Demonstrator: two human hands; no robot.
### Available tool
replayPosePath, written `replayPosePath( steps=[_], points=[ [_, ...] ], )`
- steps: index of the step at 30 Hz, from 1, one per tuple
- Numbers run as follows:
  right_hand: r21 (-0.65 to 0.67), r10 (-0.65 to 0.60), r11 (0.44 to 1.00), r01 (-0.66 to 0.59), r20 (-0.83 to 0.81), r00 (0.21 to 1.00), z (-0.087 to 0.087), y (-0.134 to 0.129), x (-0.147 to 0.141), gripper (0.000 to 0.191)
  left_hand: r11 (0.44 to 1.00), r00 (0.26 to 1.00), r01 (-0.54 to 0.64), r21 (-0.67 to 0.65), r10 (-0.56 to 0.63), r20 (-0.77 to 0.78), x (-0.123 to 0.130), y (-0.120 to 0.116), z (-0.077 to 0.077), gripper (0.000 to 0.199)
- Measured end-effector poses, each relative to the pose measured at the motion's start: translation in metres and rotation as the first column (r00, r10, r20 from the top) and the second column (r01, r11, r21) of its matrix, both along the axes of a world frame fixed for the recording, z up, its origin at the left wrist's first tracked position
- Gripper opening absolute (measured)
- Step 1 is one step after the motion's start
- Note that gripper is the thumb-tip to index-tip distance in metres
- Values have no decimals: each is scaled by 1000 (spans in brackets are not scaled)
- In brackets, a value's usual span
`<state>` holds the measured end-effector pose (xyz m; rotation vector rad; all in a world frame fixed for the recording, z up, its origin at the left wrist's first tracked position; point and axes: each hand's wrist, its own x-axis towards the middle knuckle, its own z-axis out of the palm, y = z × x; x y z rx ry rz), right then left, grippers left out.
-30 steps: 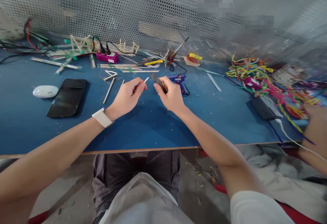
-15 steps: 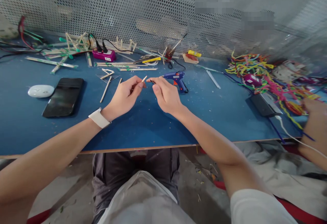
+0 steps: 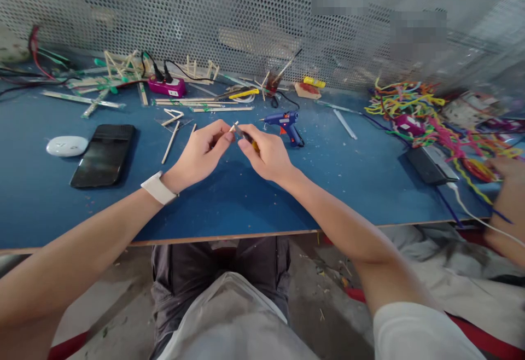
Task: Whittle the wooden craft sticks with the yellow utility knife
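My left hand, with a pale band at its wrist, pinches a short, thin wooden stick whose tip sticks out past the fingers. My right hand is closed around a utility knife with a dark and yellow handle, mostly covered by my fingers. Its grey blade lies against or very close to the stick's end. Just beyond my right hand, a blue glue gun rests on its side. More wooden sticks and a small glued stick frame lie beyond my left hand.
A black phone and a white oval case are at left. Behind stand a purple power strip and bundled sticks. Colourful pipe cleaners, a black box and another person's hand are at right.
My right hand has turned slightly, so the knife's blade and yellow handle now show. The blade has come to the stick's end. My left hand keeps its pinch almost unmoved.
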<state>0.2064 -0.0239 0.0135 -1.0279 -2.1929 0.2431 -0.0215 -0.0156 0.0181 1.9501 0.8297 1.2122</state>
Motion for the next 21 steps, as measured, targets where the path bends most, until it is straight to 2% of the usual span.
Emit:
replayPosePath(
  steps=[6, 9, 11, 14, 17, 21],
  points=[
    [-89, 35, 995, -42, -76, 996, 7, -3, -1, 67, 1000, 1000, 15, 2, -15, -7, -2, 3, -6, 43],
    [-160, 41, 985, -71, -182, 982, 10, -4, -3, 64, 999, 999, 33, -5, -33, -19, -5, 4, -8, 46],
    [-247, 54, 961, -125, -275, 960, 10, -4, -4, 61, 999, 998, 18, 41, -16, -62, -7, 4, -7, 49],
    [-383, 93, 885, -265, -412, 907, 7, 0, -6, 60, 986, 985, -42, 159, 67, -157, -8, 3, -3, 54],
    [-459, 139, 787, -411, -518, 844, 4, 7, -6, 62, 970, 967, -62, 234, 116, -226, -8, 4, 1, 55],
    [-528, 152, 674, -517, -585, 796, 4, 11, -5, 59, 958, 954, -53, 280, 131, -268, -9, 4, 3, 52]
  ],
)
